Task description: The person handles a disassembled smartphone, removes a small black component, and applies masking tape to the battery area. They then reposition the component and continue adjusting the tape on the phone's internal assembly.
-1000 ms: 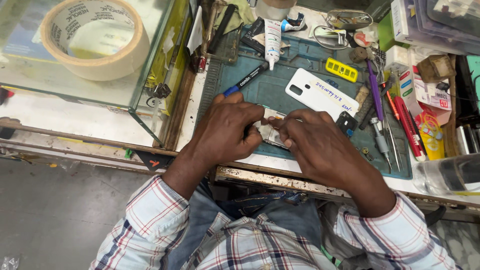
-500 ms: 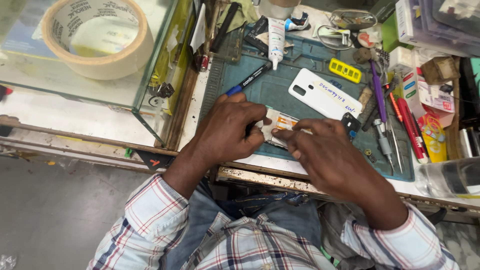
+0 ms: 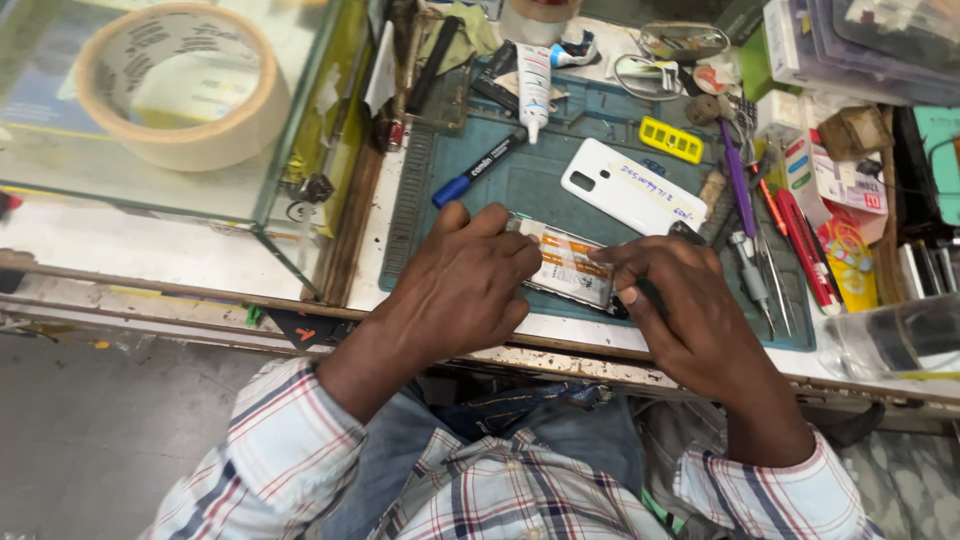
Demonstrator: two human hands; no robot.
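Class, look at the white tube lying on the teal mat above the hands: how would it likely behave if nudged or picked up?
The white tube lies on its side and looks rounded, so it may roll when nudged. Its slim body suggests it is light and squeezable. The teal mat probably gives some grip.

Looking down on a cluttered bench (image 3: 430,290), its front edge worn, scratched and flecked with rust-coloured marks. A blue-green work mat (image 3: 530,185) covers the middle of it. At the bench's left end sits a glass display case (image 3: 300,120), its top pane catching soft, even light. Below the front edge, grey concrete floor (image 3: 90,440), scuffed and dusty. Stacked clear plastic boxes (image 3: 860,40) crowd the far right corner.
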